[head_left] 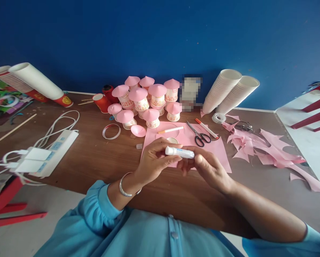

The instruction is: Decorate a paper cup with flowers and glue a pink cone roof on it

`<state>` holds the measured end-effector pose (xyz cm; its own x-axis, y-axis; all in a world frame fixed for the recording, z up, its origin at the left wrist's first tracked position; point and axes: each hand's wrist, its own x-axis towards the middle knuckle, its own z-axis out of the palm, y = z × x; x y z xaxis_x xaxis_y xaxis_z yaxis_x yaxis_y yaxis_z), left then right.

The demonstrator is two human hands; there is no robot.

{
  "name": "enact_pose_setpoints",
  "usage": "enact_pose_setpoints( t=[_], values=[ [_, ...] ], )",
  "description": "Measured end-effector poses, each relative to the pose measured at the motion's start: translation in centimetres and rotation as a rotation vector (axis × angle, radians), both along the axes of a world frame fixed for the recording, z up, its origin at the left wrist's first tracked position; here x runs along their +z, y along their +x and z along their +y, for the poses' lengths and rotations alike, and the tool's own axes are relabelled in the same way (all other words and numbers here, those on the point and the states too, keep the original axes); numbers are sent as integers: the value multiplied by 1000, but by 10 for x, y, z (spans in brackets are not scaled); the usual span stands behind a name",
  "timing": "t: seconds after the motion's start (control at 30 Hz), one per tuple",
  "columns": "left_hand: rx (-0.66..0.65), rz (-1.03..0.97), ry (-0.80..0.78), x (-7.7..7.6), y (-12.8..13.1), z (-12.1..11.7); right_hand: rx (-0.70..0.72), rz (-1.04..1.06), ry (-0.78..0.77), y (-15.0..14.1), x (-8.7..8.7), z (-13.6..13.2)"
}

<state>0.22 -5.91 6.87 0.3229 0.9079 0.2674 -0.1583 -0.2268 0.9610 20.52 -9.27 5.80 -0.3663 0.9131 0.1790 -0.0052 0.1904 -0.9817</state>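
Observation:
A white glue stick (179,152) lies sideways between my hands, above the table's front part. My left hand (158,154) pinches its left end between thumb and fingers. Around its right end, the fingers and thumb of my right hand (209,167) are closed. Beneath and beyond them is a pink paper sheet (216,151), which bears black-handled scissors (199,135), a red-and-white marker (206,129) and an orange-and-white pen (171,130). To the left of the sheet are a small clear cap (139,146) and a pink paper cone (138,131).
Several decorated cups with pink cone roofs (138,94) stand at the back. White cup stacks (224,89) lean on the blue wall, beside a tape roll (219,118). Pink scraps (267,146) lie right. A power strip (59,151) with cables and another tape roll (111,131) sit left.

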Motion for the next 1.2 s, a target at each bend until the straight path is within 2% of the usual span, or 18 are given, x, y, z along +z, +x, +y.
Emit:
enact_pose_setpoints(
  t=[0.07, 0.13, 0.23, 0.33, 0.4, 0.43, 0.47, 0.6, 0.67, 0.73, 0.77, 0.87, 0.93, 1.0, 1.1, 1.2],
  values=[
    [19, 61, 129, 3, -3, 2, 45, 143, -190, -3, -1, 1],
    [39, 86, 184, 3, -5, 3, -56, 169, -172, -5, -3, 1],
    [58, 75, 162, 0, -5, 1, -202, 28, 63, -4, -6, -1],
    [39, 41, 93, -4, -4, 0, -333, -212, 408, -2, -3, -3],
    [16, 10, 39, -6, -4, 0, -377, -280, 534, 0, -1, -3],
    [7, 4, 19, -6, -4, 0, -356, -263, 507, 0, 0, -3],
    [-1, 4, 9, -7, -4, 1, -304, -221, 414, 0, 1, -2],
    [-34, 104, 74, -6, -8, 3, -53, 44, -126, -1, -3, 4],
    [-70, 171, 132, -6, -16, 4, -47, 154, -246, -2, -7, 7],
    [-100, 252, 188, -6, -30, 6, -62, 234, -297, -1, -11, 9],
    [-71, 303, 224, -7, -39, 9, -69, 267, -314, 0, -13, 9],
    [218, 684, 394, -12, -73, 18, -70, 323, -347, 2, -17, 10],
    [285, 943, 407, -21, -93, 25, -68, 338, -358, 3, -17, 11],
    [280, 1083, 387, -32, -106, 30, -67, 323, -367, 2, -17, 11],
    [245, 1142, 365, -47, -113, 33, -78, 271, -354, 2, -17, 12],
    [233, 999, 297, -49, -110, 31, -95, 210, -302, 3, -18, 11]
  ],
)
